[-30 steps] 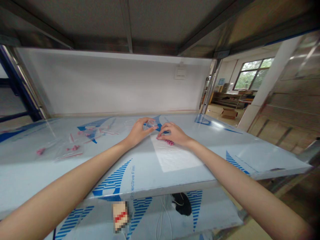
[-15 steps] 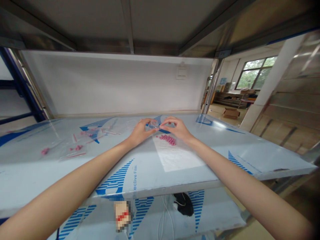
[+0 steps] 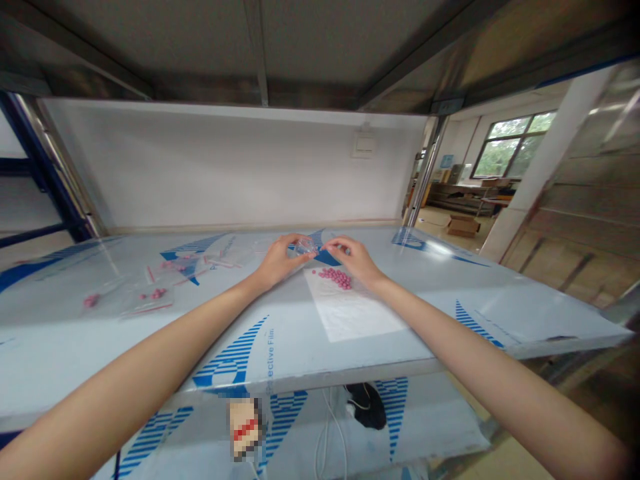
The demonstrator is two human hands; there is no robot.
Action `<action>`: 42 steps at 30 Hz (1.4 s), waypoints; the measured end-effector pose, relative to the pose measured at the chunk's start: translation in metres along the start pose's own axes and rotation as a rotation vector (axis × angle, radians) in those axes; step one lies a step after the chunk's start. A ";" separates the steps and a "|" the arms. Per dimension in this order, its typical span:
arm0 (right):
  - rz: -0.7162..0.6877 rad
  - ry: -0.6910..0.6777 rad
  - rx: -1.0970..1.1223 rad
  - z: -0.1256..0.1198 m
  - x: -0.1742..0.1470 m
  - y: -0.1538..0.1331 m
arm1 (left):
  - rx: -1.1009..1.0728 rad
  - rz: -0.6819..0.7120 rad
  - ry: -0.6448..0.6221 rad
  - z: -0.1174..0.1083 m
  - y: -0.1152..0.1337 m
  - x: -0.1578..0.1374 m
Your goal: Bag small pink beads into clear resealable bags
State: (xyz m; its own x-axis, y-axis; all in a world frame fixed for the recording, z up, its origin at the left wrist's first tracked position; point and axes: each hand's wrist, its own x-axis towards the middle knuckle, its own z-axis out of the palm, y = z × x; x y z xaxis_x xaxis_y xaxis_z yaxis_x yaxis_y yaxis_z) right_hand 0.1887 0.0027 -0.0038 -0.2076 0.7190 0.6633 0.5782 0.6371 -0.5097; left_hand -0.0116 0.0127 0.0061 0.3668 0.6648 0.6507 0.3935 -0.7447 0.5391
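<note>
My left hand (image 3: 281, 260) is closed on a small clear plastic bag (image 3: 304, 247), pinched between thumb and fingers above the table. Close to its right, my right hand (image 3: 353, 257) has thumb and fingertips pressed together. Whatever may be in that pinch is too small to make out. Just below my hands, a pile of small pink beads (image 3: 337, 278) rests on a white sheet (image 3: 357, 317), with a stray bead on the pile's left. To the left lie several clear zip bags (image 3: 153, 309), some with pink beads (image 3: 91, 301) inside.
The table (image 3: 400, 360) is covered in printed protective film. A lower shelf (image 3: 430, 427) holds a black object (image 3: 367, 405), white cables and a blurred-out item (image 3: 245, 429). Overhead is a metal shelf (image 3: 310, 53); behind stands a white wall (image 3: 240, 167) with a switch (image 3: 363, 145).
My right hand has shifted slightly right, and its fingertips have parted from the bag's edge. My left hand stays in place with the bag.
</note>
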 end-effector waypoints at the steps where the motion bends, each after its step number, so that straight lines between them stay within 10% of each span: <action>1: 0.001 -0.064 -0.077 0.003 -0.002 0.001 | 0.007 -0.010 0.018 -0.002 -0.002 0.001; 10: 0.005 -0.206 -0.438 0.017 -0.007 -0.011 | 0.028 0.007 0.026 0.000 -0.006 0.001; 20: -0.049 0.126 0.183 0.002 0.005 -0.017 | 0.070 0.029 0.007 0.000 -0.007 0.001; 31: -0.061 -0.079 0.219 0.006 0.003 -0.014 | 0.118 0.102 -0.063 0.008 0.002 -0.004; 42: 0.224 -0.306 0.382 0.000 0.000 -0.015 | 0.015 0.036 -0.118 -0.004 0.001 0.002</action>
State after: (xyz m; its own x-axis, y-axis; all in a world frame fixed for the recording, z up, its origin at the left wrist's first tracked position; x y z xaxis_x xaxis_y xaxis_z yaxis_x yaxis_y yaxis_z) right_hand 0.1798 -0.0069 0.0039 -0.3656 0.8606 0.3545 0.3186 0.4736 -0.8211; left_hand -0.0136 0.0128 0.0100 0.4772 0.6408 0.6013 0.3906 -0.7677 0.5080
